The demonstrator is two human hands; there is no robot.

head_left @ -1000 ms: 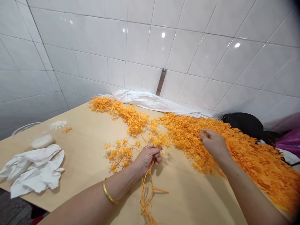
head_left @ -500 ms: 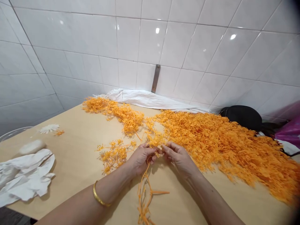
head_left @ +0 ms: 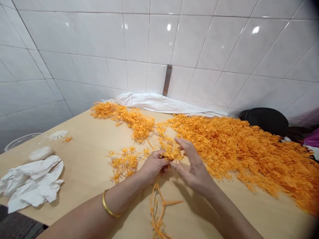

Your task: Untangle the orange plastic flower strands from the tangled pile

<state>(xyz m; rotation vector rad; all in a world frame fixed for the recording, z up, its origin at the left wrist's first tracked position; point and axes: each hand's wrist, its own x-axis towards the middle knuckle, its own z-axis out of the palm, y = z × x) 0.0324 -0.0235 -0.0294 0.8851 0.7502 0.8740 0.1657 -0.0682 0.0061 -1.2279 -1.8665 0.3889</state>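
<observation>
One big heap of orange flowers [head_left: 239,149] on the pale table [head_left: 82,172], densely tangled, spreading out to the right of the view. Left hand [head_left: 152,166] just left of the heap, thumb and fingers pinched closed on a small bunch of orange flowers [head_left: 172,153]; gold bangle [head_left: 107,205] on that arm. Right hand [head_left: 195,171] at the heap's left side, open, thumb and fingers spread around the bunch; cannot tell whether the fingertips touch it. Forked orange stems [head_left: 164,205] nearer the viewer than the heap, below the left hand, cut off by the bottom edge; any join with the bunch is hidden. Loose orange sprigs [head_left: 124,162] farther left of the heap, flat on the table. Smaller orange pile [head_left: 142,126] left of the heap's far end, thin trail of blooms between them.

Behind the heap: long white sheet [head_left: 154,102] at the foot of the tiled wall [head_left: 99,33], metal strip [head_left: 167,79] fixed above. Black bag [head_left: 266,121] behind the heap's right part, something purple [head_left: 312,136] beyond it. Well left of the heap: white flower [head_left: 57,134], small orange flower [head_left: 67,139] beside it, white oval object [head_left: 42,153], crumpled white cloth [head_left: 37,179]
</observation>
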